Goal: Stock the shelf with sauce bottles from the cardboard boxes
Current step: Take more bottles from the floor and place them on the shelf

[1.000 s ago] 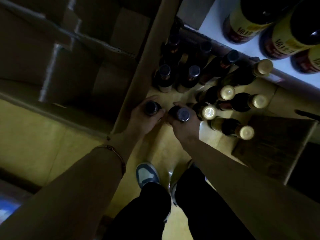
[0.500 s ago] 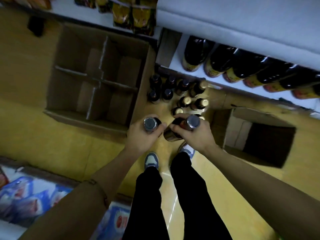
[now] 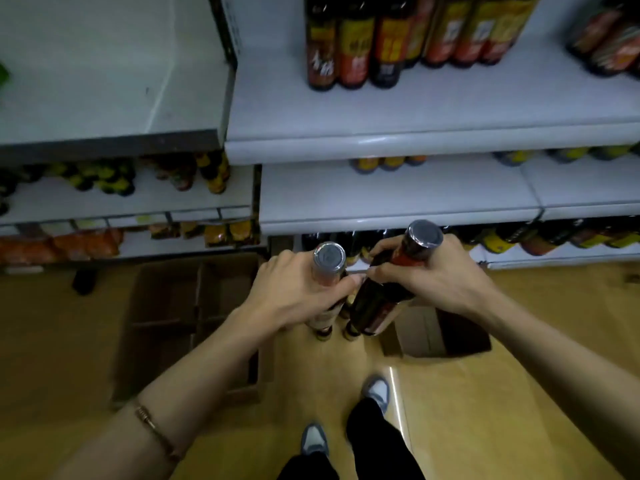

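Observation:
My left hand grips the neck of a dark sauce bottle with a grey cap, held upright. My right hand grips the neck of a second dark sauce bottle with a red label, tilted to the right. Both bottles hang at waist height in front of the white shelf. A row of dark sauce bottles with red and yellow labels stands at the back of that shelf. An open cardboard box with dividers lies on the floor at the left.
A second cardboard box lies open on the floor at the right. Lower shelves carry more bottles and packets. A grey shelf is at the upper left. Two bottle bottoms show on the yellow floor below my hands.
Both hands have lifted a bottle each off the floor and risen to shelf height. The view has swung up from the floor bottles to the shelves.

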Available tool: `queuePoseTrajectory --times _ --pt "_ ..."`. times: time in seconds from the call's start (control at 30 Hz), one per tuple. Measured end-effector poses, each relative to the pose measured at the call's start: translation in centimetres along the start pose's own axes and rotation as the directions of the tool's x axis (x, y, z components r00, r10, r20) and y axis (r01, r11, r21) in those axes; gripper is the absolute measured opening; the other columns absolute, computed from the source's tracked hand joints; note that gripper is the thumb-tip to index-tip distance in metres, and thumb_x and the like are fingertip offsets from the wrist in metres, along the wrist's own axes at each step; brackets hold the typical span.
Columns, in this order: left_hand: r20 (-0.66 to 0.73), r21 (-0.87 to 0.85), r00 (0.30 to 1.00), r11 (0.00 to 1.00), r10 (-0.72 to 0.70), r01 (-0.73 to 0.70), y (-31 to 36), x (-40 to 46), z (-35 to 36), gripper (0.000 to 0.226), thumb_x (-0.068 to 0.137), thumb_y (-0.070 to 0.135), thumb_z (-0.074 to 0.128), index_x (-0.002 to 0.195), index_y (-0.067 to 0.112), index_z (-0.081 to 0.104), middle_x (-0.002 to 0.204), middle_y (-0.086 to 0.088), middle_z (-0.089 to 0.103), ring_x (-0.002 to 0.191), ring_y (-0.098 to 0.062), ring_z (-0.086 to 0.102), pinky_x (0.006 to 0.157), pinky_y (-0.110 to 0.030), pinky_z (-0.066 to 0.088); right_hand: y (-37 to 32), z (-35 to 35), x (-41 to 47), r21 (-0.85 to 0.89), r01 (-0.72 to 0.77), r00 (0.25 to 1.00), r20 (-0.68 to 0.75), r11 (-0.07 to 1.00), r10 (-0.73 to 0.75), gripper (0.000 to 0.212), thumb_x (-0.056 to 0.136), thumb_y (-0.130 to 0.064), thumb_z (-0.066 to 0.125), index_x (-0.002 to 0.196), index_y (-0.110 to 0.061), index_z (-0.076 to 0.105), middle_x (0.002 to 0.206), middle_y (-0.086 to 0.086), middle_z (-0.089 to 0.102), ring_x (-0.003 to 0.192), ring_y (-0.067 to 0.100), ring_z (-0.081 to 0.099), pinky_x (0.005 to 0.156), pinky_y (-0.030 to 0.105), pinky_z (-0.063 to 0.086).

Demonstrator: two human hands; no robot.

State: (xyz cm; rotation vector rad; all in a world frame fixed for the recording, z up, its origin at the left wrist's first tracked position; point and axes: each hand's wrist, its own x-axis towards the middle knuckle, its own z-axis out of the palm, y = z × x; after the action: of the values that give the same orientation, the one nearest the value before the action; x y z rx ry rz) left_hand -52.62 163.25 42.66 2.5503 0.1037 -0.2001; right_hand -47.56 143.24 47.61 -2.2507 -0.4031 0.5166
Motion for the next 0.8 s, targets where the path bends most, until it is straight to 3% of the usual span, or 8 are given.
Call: queuePoseTrajectory --times 0.1,0.17,0.27,0.33,0.47,0.63,0.8 --pt "0.023 0.019 0.994 0.994 0.107 -0.108 4.7 0.5 -3.7 0.082 0.058 0.094 0.030 0.090 0.028 0.066 0.084 0.005 0.069 0.083 -0.015 0.064 0.075 -0.036 0.055 -2.6 -5.3 -2.7 0.042 -0.019 0.996 -0.081 0.999 0.022 0.013 0.071 -0.035 0.076 0.084 -0.031 0.075 0.087 -0.016 0.072 0.086 0.001 0.066 0.076 0.020 0.055" --pt "0.048 -0.015 0.985 0.986 0.164 -0.164 8.2 0.8 -6.0 0.075 0.058 0.091 0.035 0.088 0.030 0.067 0.086 0.005 0.070 0.086 -0.015 0.065 0.078 -0.038 0.055 -3.8 -8.9 -4.8 0.058 -0.013 0.987 -0.159 0.998 0.022 0.017 0.070 -0.037 0.075 0.083 -0.026 0.075 0.086 -0.012 0.073 0.083 0.009 0.068 0.072 0.028 0.057" --pt "0.064 -0.076 0.964 0.964 0.260 -0.255 14.2 1.4 -8.2 0.058 0.060 0.085 0.048 0.085 0.037 0.066 0.088 0.009 0.070 0.087 -0.012 0.065 0.079 -0.042 0.055 -4.8 -14.2 -8.4 0.091 0.020 0.963 -0.271 0.996 0.005 0.013 0.073 -0.031 0.076 0.079 -0.020 0.075 0.070 -0.014 0.071 0.055 -0.002 0.061 0.046 0.016 0.046" --pt "0.094 -0.115 0.941 0.942 0.326 -0.315 18.5 1.7 -8.9 0.045 0.066 0.077 0.058 0.084 0.037 0.067 0.087 0.012 0.070 0.085 -0.007 0.065 0.081 -0.042 0.056 -5.0 -17.6 -10.8 0.088 0.022 0.945 -0.326 0.996 0.008 0.009 0.076 -0.030 0.077 0.077 -0.021 0.074 0.067 -0.014 0.070 0.045 -0.003 0.058 0.038 0.011 0.039" --pt "0.158 -0.176 0.878 0.888 0.452 -0.425 27.8 2.5 -9.2 0.034 0.072 0.066 0.066 0.084 0.035 0.070 0.090 0.010 0.070 0.084 -0.006 0.065 0.078 -0.036 0.057 -4.3 -24.1 -15.4 0.066 0.000 0.897 -0.442 0.998 0.029 0.016 0.072 -0.039 0.075 0.077 -0.024 0.075 0.075 -0.013 0.073 0.061 0.001 0.066 0.050 0.016 0.047" --pt "0.202 -0.284 0.811 0.825 0.549 -0.488 39.8 3.2 -7.3 0.038 0.066 0.069 0.070 0.083 0.035 0.072 0.084 0.013 0.072 0.082 -0.003 0.068 0.085 -0.038 0.056 -1.4 -32.4 -21.4 0.014 -0.046 0.839 -0.542 0.999 0.046 0.032 0.066 -0.045 0.074 0.083 -0.018 0.075 0.082 -0.004 0.073 0.077 0.012 0.069 0.073 0.040 0.060" --pt "0.232 -0.306 0.745 0.774 0.625 -0.554 51.3 3.9 -4.4 0.040 0.071 0.059 0.073 0.087 0.023 0.071 0.085 0.005 0.072 0.080 -0.009 0.069 0.079 -0.034 0.056 2.6 -40.6 -26.9 -0.018 -0.047 0.798 -0.602 0.999 0.027 0.021 0.068 -0.038 0.077 0.073 -0.018 0.073 0.080 -0.002 0.074 0.080 0.016 0.070 0.070 0.034 0.059"
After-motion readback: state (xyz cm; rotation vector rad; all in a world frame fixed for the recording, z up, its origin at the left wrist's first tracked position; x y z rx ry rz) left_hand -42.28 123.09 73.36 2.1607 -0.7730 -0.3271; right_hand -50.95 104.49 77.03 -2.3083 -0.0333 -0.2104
